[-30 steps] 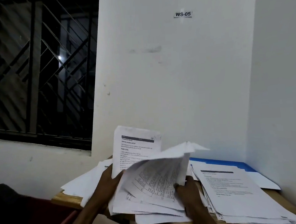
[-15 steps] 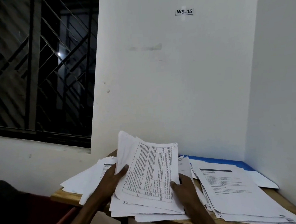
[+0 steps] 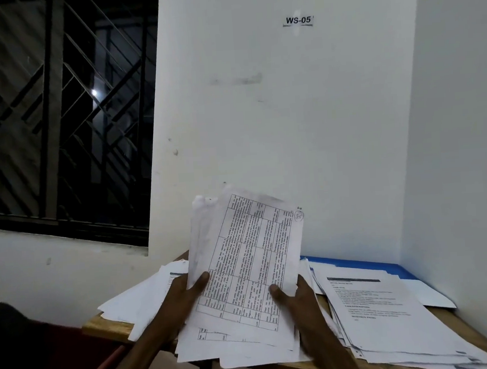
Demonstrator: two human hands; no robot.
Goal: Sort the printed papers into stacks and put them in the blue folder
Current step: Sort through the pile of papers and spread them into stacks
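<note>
Rising higher, sheaf (image 3: 250,258) now tilted upright

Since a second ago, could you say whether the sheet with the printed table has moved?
Yes. The table sheet, gripped by the left hand and right hand, has unfolded and risen up the wall, toward the WS-05 label.

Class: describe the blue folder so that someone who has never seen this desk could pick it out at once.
From the WS-05 label on the wall, drop to the wooden desk. At its far right corner lies the folder, mostly under a stack of sheets. Everything around it is white; it alone is blue.
</note>
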